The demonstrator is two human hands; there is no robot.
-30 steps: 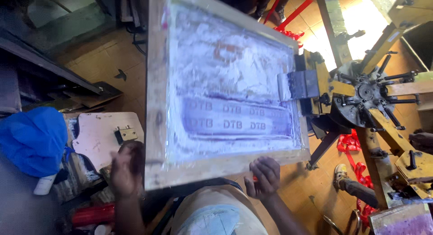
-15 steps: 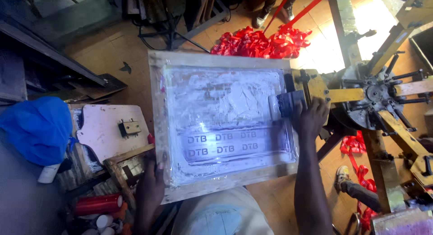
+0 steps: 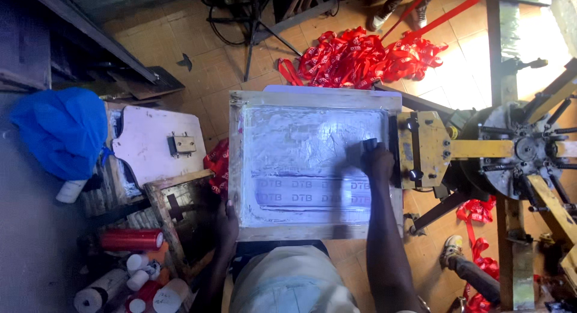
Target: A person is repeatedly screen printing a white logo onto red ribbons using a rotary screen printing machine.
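**Both hands on the printing screen**

The wooden-framed printing screen (image 3: pixel 312 169) is lying flat in front of the person, clamped at its right end to the yellow bracket (image 3: pixel 422 148) of a rotary press. Its mesh is smeared with whitish ink, and rows of pale lettering are showing through the lower part.

The right hand (image 3: pixel 375 160) is reaching across the mesh to the screen's right end, its fingers closed around a dark squeegee handle (image 3: pixel 369 146) just beside the bracket. The left hand (image 3: pixel 226 224) is resting at the screen's lower left corner, fingers curled against the frame's edge; whether it is truly gripping the wood I cannot tell.

Beyond the far edge of the screen, a heap of red ribbons (image 3: pixel 360 54) is lying on the tiled floor. To the left of the screen, a pale board with a small metal latch (image 3: pixel 157 146) is sitting, and further left a blue plastic bag (image 3: pixel 63 130). Below the screen's left corner, a red spray can (image 3: pixel 131 239) and several white rolls are crowding together. To the right of the screen, past the bracket, the press hub (image 3: pixel 529 149) is spreading its arms, and another person's shoe (image 3: pixel 451 248) is showing beneath it.
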